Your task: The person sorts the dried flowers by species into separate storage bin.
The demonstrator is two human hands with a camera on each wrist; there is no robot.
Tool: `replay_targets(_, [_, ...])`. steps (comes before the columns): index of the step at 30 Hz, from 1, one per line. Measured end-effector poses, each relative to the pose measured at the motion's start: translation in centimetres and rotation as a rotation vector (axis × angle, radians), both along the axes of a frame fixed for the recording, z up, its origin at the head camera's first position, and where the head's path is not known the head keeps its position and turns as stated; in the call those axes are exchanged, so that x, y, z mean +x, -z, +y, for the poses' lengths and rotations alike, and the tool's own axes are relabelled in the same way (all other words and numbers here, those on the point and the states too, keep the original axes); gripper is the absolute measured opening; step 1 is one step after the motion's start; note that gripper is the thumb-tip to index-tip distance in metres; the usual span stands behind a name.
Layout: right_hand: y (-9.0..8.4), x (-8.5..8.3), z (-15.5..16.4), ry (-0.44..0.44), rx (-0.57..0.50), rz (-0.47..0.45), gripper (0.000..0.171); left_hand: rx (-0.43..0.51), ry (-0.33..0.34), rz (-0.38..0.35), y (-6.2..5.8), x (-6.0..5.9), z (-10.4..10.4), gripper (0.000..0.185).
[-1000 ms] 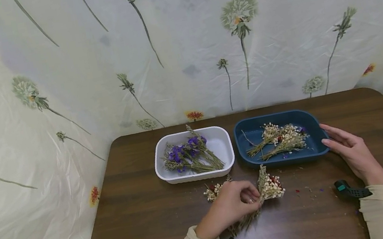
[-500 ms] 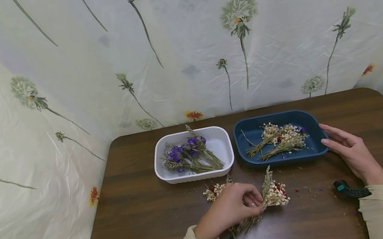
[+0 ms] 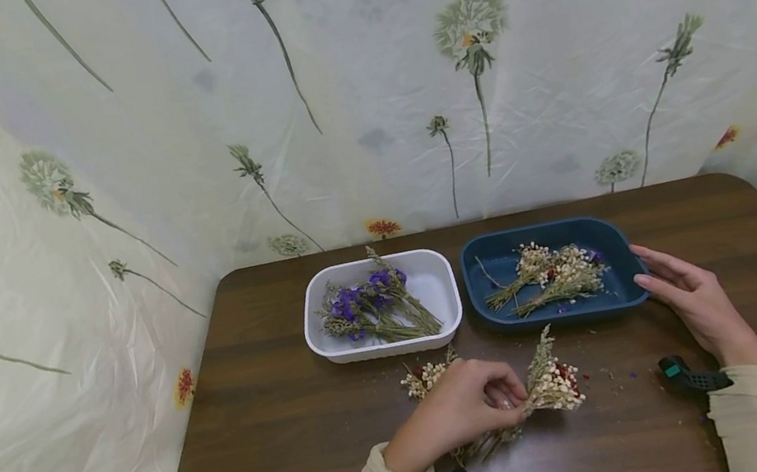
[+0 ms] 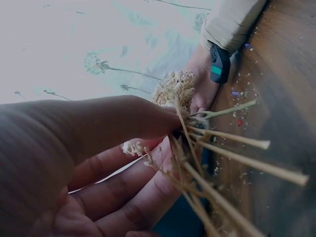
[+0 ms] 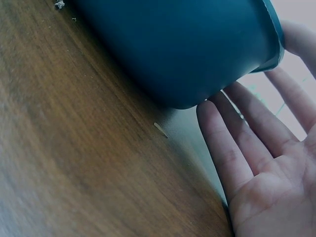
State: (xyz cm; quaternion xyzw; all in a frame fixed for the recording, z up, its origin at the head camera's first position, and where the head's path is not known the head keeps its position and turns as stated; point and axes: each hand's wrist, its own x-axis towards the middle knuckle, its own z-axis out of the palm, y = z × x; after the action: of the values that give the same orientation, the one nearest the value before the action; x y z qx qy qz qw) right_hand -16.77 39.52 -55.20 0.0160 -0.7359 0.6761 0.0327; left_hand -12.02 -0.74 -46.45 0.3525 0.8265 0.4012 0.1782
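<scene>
My left hand (image 3: 456, 408) pinches a small bunch of dried flowers (image 3: 556, 388) by its stems, just over the table. The bunch has cream and red blooms and a green-grey sprig, and its cut stems (image 4: 256, 162) stick out past the thumb in the left wrist view. Another dried bunch (image 3: 423, 379) lies behind that hand, mostly hidden by it. At the right end of the blue tray (image 3: 550, 315), my right hand (image 3: 694, 304) rests against the wall, its fingers nearly straight. In the right wrist view, fingertips (image 5: 207, 111) touch the tray's corner.
Two cream bunches (image 3: 561, 276) lie in the blue tray. Left of it, a white tray (image 3: 440, 280) holds purple-flowered bunches (image 3: 375, 303). Petal crumbs (image 3: 612, 376) are scattered on the brown table (image 3: 259, 423). A patterned sheet (image 3: 361, 88) hangs behind the table.
The bunch in my left hand has shifted right and tilted rightward, and that hand has moved slightly right with it. My right hand stays at the tray's end.
</scene>
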Motion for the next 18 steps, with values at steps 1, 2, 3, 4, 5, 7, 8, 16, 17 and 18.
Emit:
replay_targets(1, [0.0,0.0,0.0,-0.001,-0.002,0.002,0.055,0.001,0.005,0.008,-0.1,0.0,0.1,0.004])
replay_targets(2, [0.0,0.0,0.0,0.0,-0.001,0.0,0.055,0.001,0.011,0.023,-0.3,-0.1,0.2,0.004])
replay_targets(3, [0.0,0.0,0.0,0.0,0.0,-0.001,0.055,0.003,0.015,0.03,-0.5,-0.2,0.3,0.004])
replay_targets(4, [0.0,0.0,0.0,0.001,0.0,-0.001,0.055,0.005,0.018,0.032,-0.6,-0.3,0.4,0.004])
replay_targets(5, [0.0,0.0,0.0,0.0,0.002,-0.001,0.055,0.006,0.021,0.037,-0.9,-0.4,0.5,0.004])
replay_targets(7, [-0.1,0.0,0.0,-0.003,-0.001,-0.001,0.055,0.011,0.022,0.036,-1.2,-0.8,0.6,0.005])
replay_targets(8, [-0.1,0.0,0.0,-0.003,-0.002,-0.001,0.055,0.014,0.019,0.035,-1.4,-1.0,0.7,0.005])
replay_targets(16, [0.1,0.0,0.1,0.0,-0.006,0.005,0.054,0.024,-0.054,0.008,-1.6,-3.8,1.3,0.005])
replay_targets(17, [0.1,0.0,0.1,0.0,-0.004,0.002,0.054,0.028,-0.061,0.0,-1.6,-4.1,1.4,0.005])
replay_targets(18, [0.1,0.0,0.1,0.001,0.001,-0.002,0.054,0.034,-0.065,-0.01,-1.6,-4.4,1.5,0.005])
